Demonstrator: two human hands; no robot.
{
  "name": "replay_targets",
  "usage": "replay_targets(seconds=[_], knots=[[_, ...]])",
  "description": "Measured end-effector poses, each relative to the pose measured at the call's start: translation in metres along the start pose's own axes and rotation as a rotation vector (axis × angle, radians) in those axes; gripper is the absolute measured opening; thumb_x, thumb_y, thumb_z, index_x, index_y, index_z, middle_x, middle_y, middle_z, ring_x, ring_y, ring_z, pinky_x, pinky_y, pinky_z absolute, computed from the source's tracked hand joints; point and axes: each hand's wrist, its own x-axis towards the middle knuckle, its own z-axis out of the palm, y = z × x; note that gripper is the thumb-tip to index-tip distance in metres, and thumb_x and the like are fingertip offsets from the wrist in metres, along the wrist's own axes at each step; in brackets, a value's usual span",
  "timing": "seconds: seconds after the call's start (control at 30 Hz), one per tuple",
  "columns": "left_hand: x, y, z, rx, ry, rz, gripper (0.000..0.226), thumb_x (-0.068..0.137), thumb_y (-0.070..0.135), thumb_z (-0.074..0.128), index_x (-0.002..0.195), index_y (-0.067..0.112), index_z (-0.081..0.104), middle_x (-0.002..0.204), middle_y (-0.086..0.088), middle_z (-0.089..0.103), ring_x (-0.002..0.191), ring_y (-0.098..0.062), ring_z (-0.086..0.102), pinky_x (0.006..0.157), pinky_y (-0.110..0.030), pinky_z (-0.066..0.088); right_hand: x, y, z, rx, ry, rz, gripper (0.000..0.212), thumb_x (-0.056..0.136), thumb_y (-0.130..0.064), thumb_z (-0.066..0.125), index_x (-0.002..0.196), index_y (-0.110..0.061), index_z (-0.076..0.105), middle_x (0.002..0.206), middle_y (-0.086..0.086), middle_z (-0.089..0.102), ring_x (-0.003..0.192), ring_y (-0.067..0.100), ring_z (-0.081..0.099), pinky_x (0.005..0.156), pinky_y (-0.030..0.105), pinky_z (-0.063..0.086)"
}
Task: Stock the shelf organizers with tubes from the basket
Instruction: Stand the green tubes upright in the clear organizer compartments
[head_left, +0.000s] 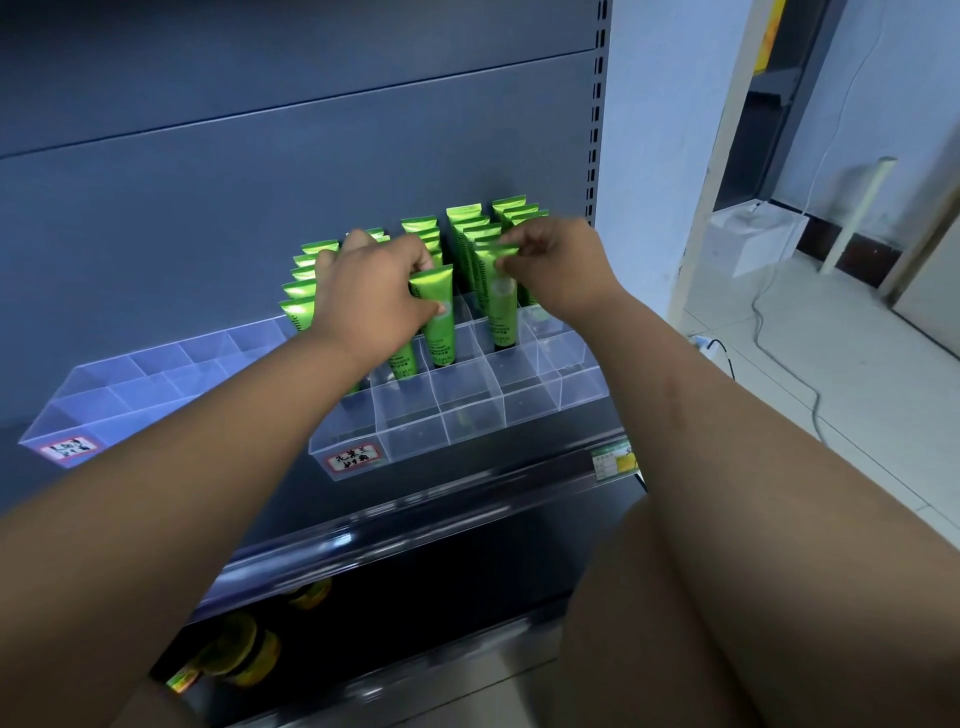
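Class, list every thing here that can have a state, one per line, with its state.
Left hand: grips left tube.
Right hand: pinches right tube at its top.
Left tube: cap down, in a cell.
Right tube: cap down, in a cell.
Right organizer: back cells filled, front cells empty.
Left organizer: visible cells empty.

Grey metal shelving back panel (311, 130) with slotted upright (598, 104) — pale blue wall (660, 130), light tiled floor (831, 374), white box (753, 239), trailing cable (810, 410).
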Motion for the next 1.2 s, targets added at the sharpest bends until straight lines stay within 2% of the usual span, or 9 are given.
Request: replay_targets(seconds=[0.07,0.2,0.37,0.53,0.63,0.73,1.03,1.2], knots=[[-0.001,0.0,0.001,0.019,-0.001,0.02,0.04,0.074,0.045,0.085,0.101,0.027,0.063,0.097,0.012,0.065,0.108,-0.023,0.048,0.082,-0.036,0.024,0.0,0.001,0.0,-0.019,0.001,-0.003,0.019,0.085,-0.015,0.079,0.103,-0.014,0.078,0.068,-0.002,0.063,0.052,-0.002,0.049,0.058,0.016,0.039],[-0.003,0.0,0.004,0.058,0.002,0.073,0.039,0.073,0.046,0.086,0.097,0.026,0.062,0.094,0.015,0.058,0.106,-0.025,0.045,0.08,-0.036,0.024,0.0,0.001,0.0,-0.028,0.006,-0.017,0.019,0.085,-0.015,0.078,0.104,-0.014,0.078,0.079,0.008,0.07,0.055,0.003,0.051,0.056,0.014,0.04],[-0.002,-0.002,0.006,0.103,0.033,0.107,0.042,0.071,0.047,0.086,0.1,0.024,0.066,0.104,0.006,0.063,0.108,-0.028,0.043,0.081,-0.037,0.025,-0.001,0.0,0.0,-0.056,0.005,-0.027,0.019,0.085,-0.015,0.078,0.103,-0.015,0.079,0.081,0.008,0.07,0.058,0.004,0.053,0.058,0.016,0.043],[-0.003,-0.004,0.006,0.139,0.048,0.108,0.044,0.072,0.047,0.086,0.103,0.023,0.067,0.113,0.006,0.061,0.116,-0.03,0.041,0.083,-0.036,0.023,-0.001,0.001,-0.001,-0.088,-0.007,-0.011,0.02,0.084,-0.012,0.078,0.103,-0.016,0.078,0.08,0.002,0.067,0.065,0.01,0.056,0.065,0.02,0.045],[-0.004,-0.005,0.007,0.158,0.061,0.089,0.044,0.072,0.047,0.086,0.104,0.023,0.067,0.119,0.007,0.059,0.125,-0.031,0.039,0.085,-0.037,0.021,-0.002,0.003,0.0,-0.076,0.009,-0.008,0.019,0.084,-0.011,0.077,0.103,-0.016,0.078,0.081,0.004,0.067,0.066,0.011,0.057,0.061,0.015,0.045],[-0.006,-0.006,0.009,0.167,0.082,0.091,0.043,0.073,0.046,0.085,0.103,0.022,0.067,0.121,0.008,0.058,0.127,-0.031,0.038,0.086,-0.037,0.02,-0.001,0.003,-0.001,-0.074,0.014,-0.008,0.019,0.084,-0.01,0.077,0.102,-0.016,0.078,0.082,0.003,0.067,0.06,0.003,0.053,0.055,0.009,0.039],[-0.003,-0.001,0.01,0.148,0.058,0.104,0.041,0.076,0.045,0.084,0.106,0.025,0.065,0.123,0.009,0.059,0.13,-0.03,0.038,0.092,-0.042,0.026,-0.002,0.001,-0.002,-0.101,-0.004,-0.059,0.02,0.084,-0.01,0.076,0.103,-0.017,0.079,0.09,0.002,0.07,0.082,0.018,0.065,0.075,0.028,0.054],[-0.004,0.0,0.011,0.155,0.063,0.1,0.04,0.077,0.044,0.083,0.107,0.025,0.066,0.124,0.009,0.059,0.13,-0.03,0.039,0.097,-0.045,0.029,-0.004,0.001,-0.002,-0.085,0.001,-0.057,0.02,0.084,-0.008,0.075,0.102,-0.018,0.079,0.091,0.003,0.07,0.085,0.019,0.066,0.076,0.028,0.054]])
